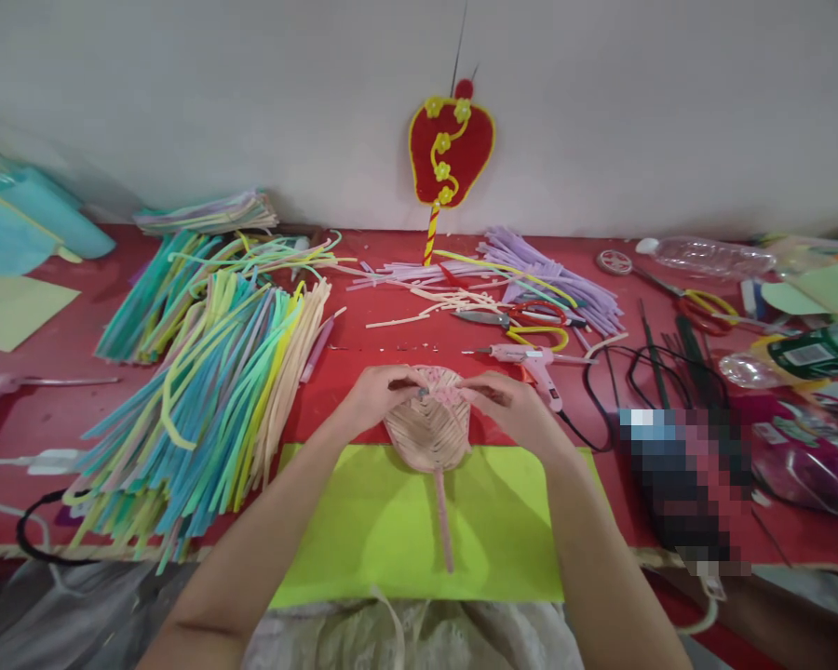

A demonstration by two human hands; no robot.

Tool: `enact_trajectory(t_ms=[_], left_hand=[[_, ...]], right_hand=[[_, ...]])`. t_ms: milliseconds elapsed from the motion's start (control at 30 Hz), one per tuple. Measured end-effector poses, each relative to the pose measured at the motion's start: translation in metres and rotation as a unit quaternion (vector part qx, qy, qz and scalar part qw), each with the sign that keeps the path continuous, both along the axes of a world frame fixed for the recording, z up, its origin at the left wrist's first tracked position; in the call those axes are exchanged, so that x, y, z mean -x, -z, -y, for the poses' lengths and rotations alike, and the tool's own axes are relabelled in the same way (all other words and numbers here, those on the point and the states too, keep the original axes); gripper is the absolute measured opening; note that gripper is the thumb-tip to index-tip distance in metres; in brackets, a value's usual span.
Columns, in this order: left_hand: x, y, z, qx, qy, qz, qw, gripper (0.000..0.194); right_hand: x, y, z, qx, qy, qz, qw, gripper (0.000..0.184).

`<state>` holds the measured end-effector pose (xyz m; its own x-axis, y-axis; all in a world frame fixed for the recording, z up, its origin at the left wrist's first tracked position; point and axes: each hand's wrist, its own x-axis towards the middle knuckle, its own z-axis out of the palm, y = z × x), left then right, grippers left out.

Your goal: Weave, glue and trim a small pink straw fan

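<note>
A small hand fan (425,433) of beige fuzzy stems, with a pink handle (445,530) pointing toward me, lies partly over a yellow-green sheet (503,521). My left hand (384,395) is closed at the fan's upper left edge, its fingertips pinching there; a small grey-blue spot shows by them. From the other side, my right hand (506,400) pinches the upper right edge with thumb and fingers. Pink fuzzy pieces (447,383) lie along the fan's top between both hands. Exactly what is between the fingertips is partly hidden.
Left lies a big bundle of coloured fuzzy stems (202,400). Beyond the fan are a pink glue gun (531,361), scissors (509,321) and purple stems (551,279). A red fan (453,149) stands against the wall. Bottles and packaging crowd the right, beside a pixelated patch.
</note>
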<state>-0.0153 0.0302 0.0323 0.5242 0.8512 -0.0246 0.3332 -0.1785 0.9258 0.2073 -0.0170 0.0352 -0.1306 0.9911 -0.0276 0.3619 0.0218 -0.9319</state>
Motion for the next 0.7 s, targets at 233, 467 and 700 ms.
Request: enact_trajectory(t_ms=[233,467,700], left_hand=[[-0.021,-0.005,0.004,0.046,-0.139,0.106,0.984,0.023],[-0.018,-0.006,0.024,0.067,-0.188,0.131,0.971,0.030],[0.004,-0.011,0.043,0.005,-0.139,-0.041,0.989,0.013]], right_hand=[[0.020,0.007,-0.002,0.047,0.018,-0.072,0.996,0.021],[0.029,0.002,-0.001,0.126,0.128,-0.294,0.939,0.024],[0.045,0.008,0.005,0.158,0.079,-0.204,0.963,0.027]])
